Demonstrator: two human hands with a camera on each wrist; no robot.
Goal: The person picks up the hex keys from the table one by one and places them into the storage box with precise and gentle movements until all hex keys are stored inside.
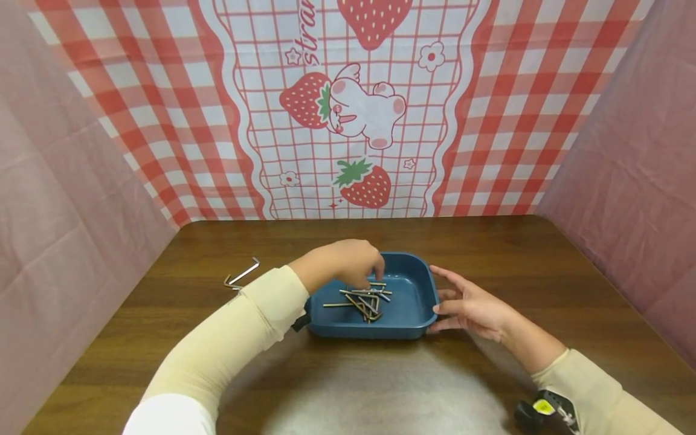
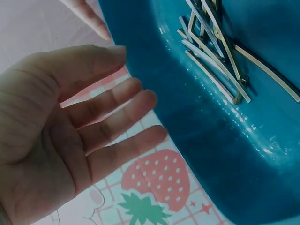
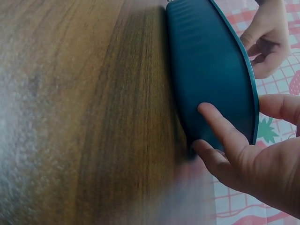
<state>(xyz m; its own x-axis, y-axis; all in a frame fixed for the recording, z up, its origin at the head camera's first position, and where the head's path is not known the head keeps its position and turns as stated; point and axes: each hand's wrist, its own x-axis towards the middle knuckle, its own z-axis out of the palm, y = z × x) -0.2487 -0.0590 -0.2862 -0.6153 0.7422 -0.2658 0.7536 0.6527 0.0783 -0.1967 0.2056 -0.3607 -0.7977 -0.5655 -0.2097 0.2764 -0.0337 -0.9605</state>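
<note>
A blue rectangular tray (image 1: 405,302) holds a loose pile of several metal hex keys (image 1: 370,302), silver and brass-toned. Over the tray's back left part is my left hand (image 1: 353,261), fingertips low by the pile in the head view. In the left wrist view the left hand (image 2: 75,117) has its fingers loosely extended and nothing between them. At the tray's right end my right hand (image 1: 478,307) has its fingers spread against the outer wall. The right wrist view shows fingertips of the right hand (image 3: 253,161) touching that wall, with one digit up at the rim.
More hex keys (image 1: 243,272) lie on the brown wooden table (image 1: 348,374), left of the tray behind my left forearm. A strawberry-print checked cloth (image 1: 359,109) hangs at the back, and pink cloth walls (image 1: 620,181) stand on both sides.
</note>
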